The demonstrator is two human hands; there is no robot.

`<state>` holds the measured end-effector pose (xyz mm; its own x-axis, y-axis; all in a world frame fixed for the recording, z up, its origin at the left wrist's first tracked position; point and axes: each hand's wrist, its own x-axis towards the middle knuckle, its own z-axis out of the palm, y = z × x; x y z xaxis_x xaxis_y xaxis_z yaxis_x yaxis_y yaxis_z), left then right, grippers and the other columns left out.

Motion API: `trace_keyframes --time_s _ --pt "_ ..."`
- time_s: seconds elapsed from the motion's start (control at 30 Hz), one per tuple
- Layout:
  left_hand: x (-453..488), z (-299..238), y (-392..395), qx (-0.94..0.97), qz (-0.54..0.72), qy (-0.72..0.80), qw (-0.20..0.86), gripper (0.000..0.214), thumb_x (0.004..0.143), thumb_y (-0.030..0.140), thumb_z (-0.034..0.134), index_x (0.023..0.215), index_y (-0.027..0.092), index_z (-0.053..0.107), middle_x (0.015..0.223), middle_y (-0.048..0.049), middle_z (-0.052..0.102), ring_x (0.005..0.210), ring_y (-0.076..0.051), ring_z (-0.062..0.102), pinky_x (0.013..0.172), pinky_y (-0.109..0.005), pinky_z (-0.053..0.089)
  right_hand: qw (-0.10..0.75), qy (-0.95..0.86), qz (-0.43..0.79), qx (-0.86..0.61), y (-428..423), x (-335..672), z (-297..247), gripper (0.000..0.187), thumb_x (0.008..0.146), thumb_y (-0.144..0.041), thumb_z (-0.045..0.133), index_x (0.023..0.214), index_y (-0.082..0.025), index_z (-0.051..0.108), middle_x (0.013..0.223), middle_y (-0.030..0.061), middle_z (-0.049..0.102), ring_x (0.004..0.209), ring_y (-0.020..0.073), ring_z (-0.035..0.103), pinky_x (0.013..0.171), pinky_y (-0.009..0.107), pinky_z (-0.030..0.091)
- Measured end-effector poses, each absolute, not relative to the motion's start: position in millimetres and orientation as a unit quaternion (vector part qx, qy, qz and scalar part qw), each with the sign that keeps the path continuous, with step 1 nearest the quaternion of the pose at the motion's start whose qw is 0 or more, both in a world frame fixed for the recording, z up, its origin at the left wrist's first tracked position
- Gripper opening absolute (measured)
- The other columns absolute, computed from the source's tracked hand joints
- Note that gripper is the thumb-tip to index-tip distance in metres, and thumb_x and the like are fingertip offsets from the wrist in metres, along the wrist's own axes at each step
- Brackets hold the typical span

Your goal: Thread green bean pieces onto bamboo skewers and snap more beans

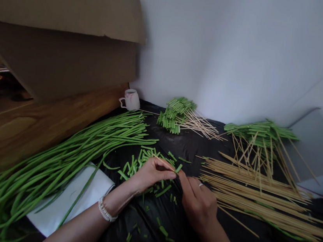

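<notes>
My left hand point(153, 173) pinches a short green bean piece point(178, 168) at its fingertips, with a thin bamboo skewer running through the pinch. My right hand point(198, 201), a ring on one finger, is closed with its fingertips meeting the left hand at the same bean piece; what it grips is hidden. Under both hands lies a scatter of cut bean pieces point(141, 161) on the black plastic sheet point(193, 148).
Long uncut green beans point(65, 156) fan across the left. Loose bamboo skewers point(258, 195) lie at the right. Two heaps of skewered beans point(177, 113) point(260, 131) rest near the wall. A white cup point(130, 99) stands at the back, a white board point(81, 197) lies at front left, and a cardboard box point(61, 26) looms above.
</notes>
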<state>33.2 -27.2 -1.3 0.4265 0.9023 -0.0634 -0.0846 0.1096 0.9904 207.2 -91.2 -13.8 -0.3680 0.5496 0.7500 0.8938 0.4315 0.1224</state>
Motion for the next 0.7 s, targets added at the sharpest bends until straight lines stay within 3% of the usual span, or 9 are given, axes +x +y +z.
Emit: trace_keyframes --time_s 0.2,0.33,0.5,0.7 --pt "25 -9 -22 0.798 0.347 0.445 0.210 0.017 0.083 0.034 0.064 0.089 0.024 0.076 0.085 -0.0079 0.069 0.087 -0.023 0.053 0.084 -0.038 0.036 0.326 -0.731 -0.310 -0.513 -84 227 -18 0.031 0.088 -0.011 0.051 0.117 -0.015 0.062 0.066 -0.0012 0.061 0.052 0.0091 0.043 0.056 0.028 0.028" --pt "26 -19 -23 0.846 0.252 0.464 0.067 0.015 0.084 0.029 0.062 0.087 0.022 0.074 0.085 -0.0086 0.066 0.091 -0.025 0.049 0.081 -0.039 0.035 0.315 -0.740 -0.299 -0.513 -83 228 -23 0.033 0.087 -0.010 0.051 0.118 -0.016 0.062 0.068 -0.0011 0.061 0.052 0.0087 0.043 0.056 0.027 0.028" --pt "29 -16 -22 0.846 0.244 0.466 0.090 0.010 0.083 0.023 0.063 0.080 0.020 0.072 0.083 -0.0082 0.066 0.089 -0.024 0.050 0.080 -0.038 0.035 0.332 -0.733 -0.293 -0.517 -83 225 -21 0.031 0.088 -0.010 0.048 0.115 -0.015 0.063 0.067 -0.0010 0.061 0.052 0.0085 0.044 0.055 0.027 0.030" --pt "18 -6 -9 0.650 0.460 0.474 0.375 0.013 0.076 0.028 0.072 0.085 0.019 0.074 0.082 -0.0059 0.070 0.077 -0.019 0.058 0.077 -0.031 0.042 0.343 -0.731 -0.287 -0.515 -84 226 -19 0.031 0.088 -0.009 0.049 0.114 -0.016 0.064 0.066 -0.0016 0.060 0.052 0.0082 0.045 0.056 0.026 0.030"
